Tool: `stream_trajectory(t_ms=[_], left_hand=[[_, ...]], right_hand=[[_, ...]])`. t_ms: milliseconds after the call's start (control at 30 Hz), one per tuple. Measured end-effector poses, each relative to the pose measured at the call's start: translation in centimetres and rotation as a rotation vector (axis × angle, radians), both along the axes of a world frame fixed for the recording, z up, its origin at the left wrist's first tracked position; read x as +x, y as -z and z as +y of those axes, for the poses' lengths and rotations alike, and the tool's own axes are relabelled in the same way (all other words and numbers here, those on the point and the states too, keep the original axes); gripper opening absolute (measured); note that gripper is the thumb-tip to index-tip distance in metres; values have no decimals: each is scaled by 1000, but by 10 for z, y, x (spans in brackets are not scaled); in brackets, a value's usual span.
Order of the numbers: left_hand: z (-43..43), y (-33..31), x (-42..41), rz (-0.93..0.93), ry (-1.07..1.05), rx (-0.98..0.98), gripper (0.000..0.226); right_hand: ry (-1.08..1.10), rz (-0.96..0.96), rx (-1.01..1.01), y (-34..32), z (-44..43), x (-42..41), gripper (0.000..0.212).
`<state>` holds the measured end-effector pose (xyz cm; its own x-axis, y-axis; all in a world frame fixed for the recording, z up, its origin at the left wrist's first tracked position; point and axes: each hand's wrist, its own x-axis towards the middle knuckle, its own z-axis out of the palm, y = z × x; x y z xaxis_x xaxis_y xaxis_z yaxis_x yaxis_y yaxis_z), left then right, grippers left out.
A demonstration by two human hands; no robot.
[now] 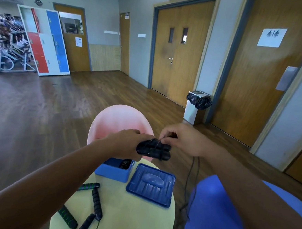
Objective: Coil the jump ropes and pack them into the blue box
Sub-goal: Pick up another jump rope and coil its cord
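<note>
My left hand (126, 143) grips a pair of black foam jump-rope handles (155, 149) held together above the table. My right hand (184, 141) pinches the thin rope cord at the handles; the cord (189, 178) hangs down from it toward the floor. Below the hands stands the open blue box (114, 172) with a dark coiled rope inside. Its blue lid (150, 184) lies flat to the right of it. More handles, black (96, 202) and green-striped (68, 216), lie on the pale yellow round table (132, 218) at the front left.
A pink chair (117, 119) stands behind the table. A blue chair (213, 208) sits at my right. A lined bin (197, 107) stands by the wooden doors on the right. Lockers and exercise bikes are far left across the wooden floor.
</note>
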<state>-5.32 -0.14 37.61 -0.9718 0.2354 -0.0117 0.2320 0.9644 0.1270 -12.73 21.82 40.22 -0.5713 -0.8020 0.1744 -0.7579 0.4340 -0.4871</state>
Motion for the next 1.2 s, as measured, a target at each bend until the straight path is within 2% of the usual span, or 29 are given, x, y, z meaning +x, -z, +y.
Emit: stream_trajectory(t_ms=[100, 200, 367, 433, 500, 667, 767, 833, 900, 1033, 1067, 1133, 1200], left_hand=[[4, -14, 11, -20, 132, 89, 79], [2, -26, 22, 46, 131, 254, 65], [2, -32, 36, 103, 120, 642, 52], [5, -28, 36, 92, 115, 762, 47], [7, -25, 32, 85, 67, 907, 43], [8, -32, 18, 134, -239, 1271, 32], [5, -37, 5, 139, -392, 1349, 35], [2, -36, -4, 147, -460, 1322, 40], [-2, -26, -17, 189, -499, 1163, 47], [-17, 4, -42, 283, -477, 384, 51], [-19, 9, -44, 276, -470, 239, 52], [-21, 13, -44, 236, -413, 68, 53], [-21, 15, -42, 172, -289, 30, 54]], right_hand=[[-74, -178, -163, -22, 4, -2, 4], [-107, -320, -373, -25, 12, -9, 8], [-117, -912, -835, 7, 4, -9, 10], [7, -1018, -932, 23, -4, -6, 13], [77, -1062, -938, 38, -7, -2, 10], [154, -1135, -912, 62, -3, 5, 26], [212, -1103, -778, 57, -3, 10, 28], [251, -1031, -676, 54, -4, 11, 26], [288, -922, -576, 49, -5, 11, 23], [293, -676, -256, 40, 4, 3, 19], [272, -602, -173, 36, 7, 1, 17], [255, -397, -72, 26, 10, -5, 15], [239, -190, -35, 17, 10, -12, 17]])
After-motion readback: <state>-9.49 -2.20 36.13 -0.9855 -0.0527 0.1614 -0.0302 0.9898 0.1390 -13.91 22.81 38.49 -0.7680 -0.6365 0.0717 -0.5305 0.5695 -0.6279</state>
